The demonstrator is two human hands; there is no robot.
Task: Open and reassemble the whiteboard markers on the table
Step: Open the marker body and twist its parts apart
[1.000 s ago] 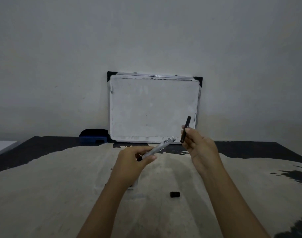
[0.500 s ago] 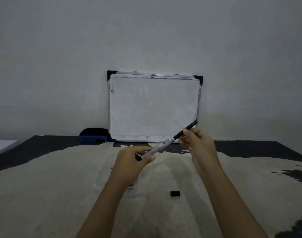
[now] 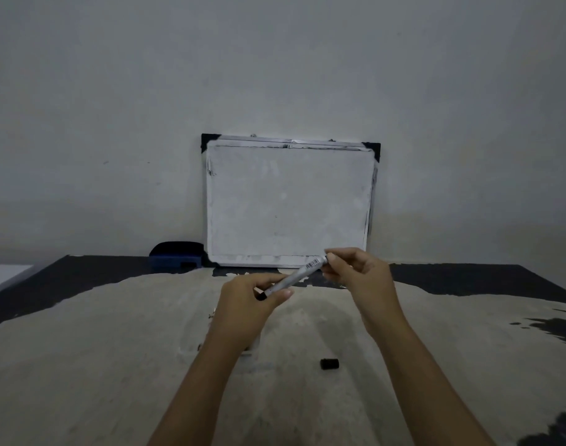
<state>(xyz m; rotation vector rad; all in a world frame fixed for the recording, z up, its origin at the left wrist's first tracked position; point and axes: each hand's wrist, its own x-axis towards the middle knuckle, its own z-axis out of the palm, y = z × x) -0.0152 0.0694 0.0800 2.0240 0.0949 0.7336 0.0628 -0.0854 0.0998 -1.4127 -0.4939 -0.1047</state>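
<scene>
Marker barrel (image 3: 296, 275) held off the tabletop (image 3: 114, 365), both hands pinching.
Your left hand (image 3: 249, 304) pinches its lower dark end; your right hand (image 3: 358, 272) pinches the upper end, long axis rising rightward.

Dim light; bare grey wall (image 3: 275, 59); worn black table (image 3: 82, 365), top layer peeled pale.

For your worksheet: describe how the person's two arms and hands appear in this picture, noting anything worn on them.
Both forearms are bare right to the bottom edge of the picture, with no sleeves in view. The left hand and right hand wear no gloves, and no rings, watch or bracelets show in the dim light.
</scene>
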